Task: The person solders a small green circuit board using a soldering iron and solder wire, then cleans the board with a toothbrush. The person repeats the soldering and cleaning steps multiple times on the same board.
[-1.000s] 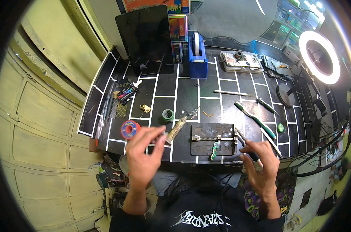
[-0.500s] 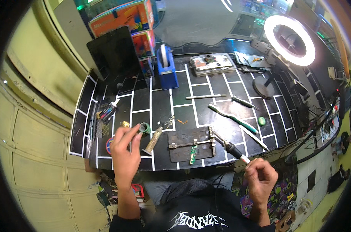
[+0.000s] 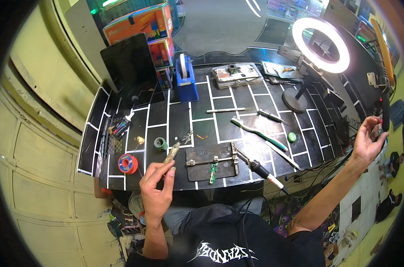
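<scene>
Black tabletop (image 3: 179, 120) with white grid lines fills the centre of the frame. Your left hand (image 3: 155, 193), at lower left of centre, has its fingers (image 3: 159, 167) closed on the handle of a brass-coloured tweezers tool (image 3: 174, 149), whose tip points up and right over the tabletop. Just right of it a metal board holder (image 3: 211, 162) clamps a small green circuit board (image 3: 213, 171). A soldering iron (image 3: 255, 167) lies beside the holder, untouched. Your right hand (image 3: 366, 142) is raised at the right edge of the frame, well apart from the tabletop, fingers spread wide and holding nothing. A red solder spool (image 3: 127, 163) sits left of your left hand.
</scene>
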Demonstrator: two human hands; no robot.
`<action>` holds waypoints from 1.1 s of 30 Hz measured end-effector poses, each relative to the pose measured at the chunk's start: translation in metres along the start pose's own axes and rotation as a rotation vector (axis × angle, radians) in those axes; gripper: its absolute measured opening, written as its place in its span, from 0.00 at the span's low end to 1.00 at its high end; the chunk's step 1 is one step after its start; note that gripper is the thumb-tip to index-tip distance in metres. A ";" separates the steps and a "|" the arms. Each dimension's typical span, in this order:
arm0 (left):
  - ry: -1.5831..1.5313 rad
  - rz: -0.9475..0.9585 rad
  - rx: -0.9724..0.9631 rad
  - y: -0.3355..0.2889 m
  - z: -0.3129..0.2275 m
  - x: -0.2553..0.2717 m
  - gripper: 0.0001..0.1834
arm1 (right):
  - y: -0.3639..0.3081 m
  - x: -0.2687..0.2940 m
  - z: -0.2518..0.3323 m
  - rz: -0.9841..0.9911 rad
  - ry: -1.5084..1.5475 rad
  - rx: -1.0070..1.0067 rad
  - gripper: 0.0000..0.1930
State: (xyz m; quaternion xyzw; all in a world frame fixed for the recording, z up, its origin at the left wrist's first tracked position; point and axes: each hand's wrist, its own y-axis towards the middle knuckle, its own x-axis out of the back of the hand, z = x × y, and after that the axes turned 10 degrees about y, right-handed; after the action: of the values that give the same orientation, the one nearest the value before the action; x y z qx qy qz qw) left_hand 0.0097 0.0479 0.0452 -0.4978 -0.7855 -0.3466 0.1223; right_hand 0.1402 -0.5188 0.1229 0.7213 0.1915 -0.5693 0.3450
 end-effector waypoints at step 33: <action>0.155 0.036 -0.324 -0.048 -0.005 -0.040 0.18 | -0.223 -0.110 -0.165 0.697 -0.434 -0.306 0.08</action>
State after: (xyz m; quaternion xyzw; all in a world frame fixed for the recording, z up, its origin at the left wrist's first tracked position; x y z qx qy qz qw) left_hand -0.0143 0.0041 0.0071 -0.4968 -0.6986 -0.5038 0.1067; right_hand 0.0738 -0.2346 0.1841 0.5472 -0.0578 -0.5222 0.6516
